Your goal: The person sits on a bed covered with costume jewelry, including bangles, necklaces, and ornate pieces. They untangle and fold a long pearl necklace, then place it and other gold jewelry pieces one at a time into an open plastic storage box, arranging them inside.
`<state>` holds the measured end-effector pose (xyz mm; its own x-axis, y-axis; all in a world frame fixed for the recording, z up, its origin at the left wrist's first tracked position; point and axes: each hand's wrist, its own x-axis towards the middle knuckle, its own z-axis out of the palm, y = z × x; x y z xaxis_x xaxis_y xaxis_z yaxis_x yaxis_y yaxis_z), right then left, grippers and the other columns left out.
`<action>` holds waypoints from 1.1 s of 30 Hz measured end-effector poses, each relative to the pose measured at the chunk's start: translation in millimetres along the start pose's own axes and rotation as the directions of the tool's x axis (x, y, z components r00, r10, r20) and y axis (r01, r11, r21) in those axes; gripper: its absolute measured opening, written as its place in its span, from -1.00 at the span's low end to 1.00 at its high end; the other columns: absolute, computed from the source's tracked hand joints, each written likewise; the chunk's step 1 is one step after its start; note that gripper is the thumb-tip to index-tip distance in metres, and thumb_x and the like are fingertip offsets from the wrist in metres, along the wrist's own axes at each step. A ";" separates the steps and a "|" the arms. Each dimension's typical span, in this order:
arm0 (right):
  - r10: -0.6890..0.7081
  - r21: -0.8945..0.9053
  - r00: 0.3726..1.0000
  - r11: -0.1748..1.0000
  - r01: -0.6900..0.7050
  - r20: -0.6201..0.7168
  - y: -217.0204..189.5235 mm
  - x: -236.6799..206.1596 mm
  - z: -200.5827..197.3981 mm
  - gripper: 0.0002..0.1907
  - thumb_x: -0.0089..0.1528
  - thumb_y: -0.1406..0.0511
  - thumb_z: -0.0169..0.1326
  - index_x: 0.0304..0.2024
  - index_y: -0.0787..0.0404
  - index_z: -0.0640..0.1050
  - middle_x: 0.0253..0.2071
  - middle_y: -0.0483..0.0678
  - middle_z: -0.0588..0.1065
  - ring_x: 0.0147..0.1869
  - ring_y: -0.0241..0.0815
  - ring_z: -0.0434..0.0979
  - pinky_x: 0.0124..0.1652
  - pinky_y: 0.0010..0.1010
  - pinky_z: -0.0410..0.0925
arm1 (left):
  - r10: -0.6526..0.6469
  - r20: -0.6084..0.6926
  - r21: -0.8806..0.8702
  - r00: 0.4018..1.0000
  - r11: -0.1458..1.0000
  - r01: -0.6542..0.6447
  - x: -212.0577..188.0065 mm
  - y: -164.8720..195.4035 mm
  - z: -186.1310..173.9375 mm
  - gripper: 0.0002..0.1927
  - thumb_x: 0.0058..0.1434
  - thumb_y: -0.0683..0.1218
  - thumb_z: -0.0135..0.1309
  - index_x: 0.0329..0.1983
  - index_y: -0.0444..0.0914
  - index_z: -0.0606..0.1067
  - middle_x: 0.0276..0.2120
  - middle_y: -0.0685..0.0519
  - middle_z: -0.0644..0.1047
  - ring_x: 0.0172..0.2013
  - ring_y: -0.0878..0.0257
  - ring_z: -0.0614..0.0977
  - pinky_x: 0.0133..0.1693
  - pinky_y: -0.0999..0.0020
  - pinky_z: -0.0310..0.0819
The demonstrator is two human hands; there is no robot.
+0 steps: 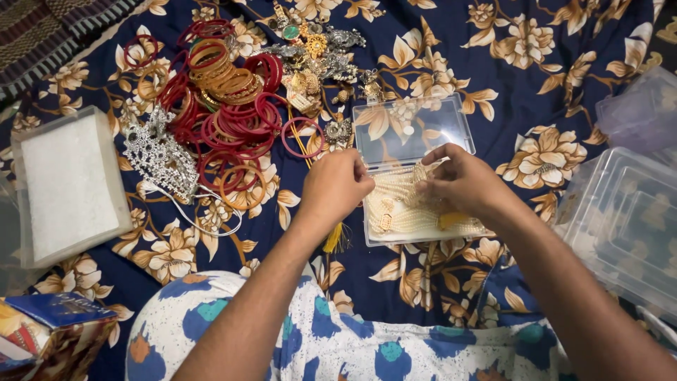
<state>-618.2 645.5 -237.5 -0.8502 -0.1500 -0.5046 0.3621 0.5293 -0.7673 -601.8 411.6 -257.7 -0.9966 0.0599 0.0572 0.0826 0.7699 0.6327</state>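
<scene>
A clear plastic box [367, 224] lies open on the floral bedsheet, its lid [412, 130] folded back. Inside it is a cream pearl necklace [405, 212] with gold pieces. My left hand [335, 185] is curled at the box's left edge, fingers pinched on the pearl strands. My right hand [462, 180] rests over the box's upper right, fingertips on the strands. A yellow tassel [333, 238] hangs out below my left hand.
Red and gold bangles [226, 106] are piled at the upper left, with a silver tiara [162, 159] and metal jewellery [314, 53] near them. A white-padded box [67, 187] sits at far left. Empty clear containers [624, 219] stand at right.
</scene>
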 end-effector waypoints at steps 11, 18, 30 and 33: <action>-0.266 0.151 0.957 0.948 0.281 -0.111 29.5 24.5 11.2 -0.85 0.29 0.41 0.12 -0.09 0.30 0.52 -0.24 -0.09 0.55 -0.24 -0.38 0.51 -0.26 -0.51 0.40 | 0.218 0.337 -0.034 0.916 0.975 -0.219 -3.7 8.7 -21.3 -0.84 -0.11 -0.08 0.27 -0.54 -0.26 0.59 -0.48 -0.05 0.61 -0.36 0.05 0.68 -0.24 0.17 0.56; -0.336 0.030 0.929 0.938 0.344 -0.158 22.1 15.0 29.7 -0.82 0.31 0.41 0.09 -0.06 0.24 0.64 -0.31 -0.08 0.62 -0.31 -0.40 0.49 -0.31 -0.49 0.38 | 0.207 0.493 -0.075 0.845 0.978 -0.196 -6.8 9.2 -11.5 -0.87 -0.06 -0.09 0.24 -0.48 -0.25 0.61 -0.49 -0.03 0.65 -0.40 0.11 0.71 -0.26 0.27 0.58; -0.709 -0.590 0.705 0.581 0.562 -0.026 10.8 5.5 19.6 -0.79 0.04 0.38 0.26 -0.25 0.24 0.68 -0.32 0.06 0.59 -0.18 0.01 0.56 -0.13 -0.23 0.42 | 0.166 0.623 -0.344 0.765 0.936 0.078 -5.2 2.7 0.6 -0.86 0.04 -0.16 0.23 -0.32 -0.27 0.63 -0.39 0.05 0.71 -0.40 0.27 0.75 -0.30 0.36 0.64; -0.708 -0.635 0.705 0.525 0.566 0.043 9.6 3.2 17.1 -0.82 0.07 0.32 0.27 -0.28 0.23 0.68 -0.32 0.01 0.63 -0.17 0.05 0.53 -0.07 -0.18 0.39 | 0.253 0.575 -0.259 0.778 0.958 -0.120 -5.1 3.5 5.1 -0.85 0.03 -0.14 0.31 -0.31 -0.24 0.68 -0.39 0.05 0.71 -0.40 0.33 0.72 -0.31 0.39 0.57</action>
<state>-610.9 635.9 -253.2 -0.8391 -0.5164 0.1711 -0.5343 0.7234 -0.4372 -596.4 417.2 -259.7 -0.7579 0.6069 -0.2394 0.2006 0.5660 0.7996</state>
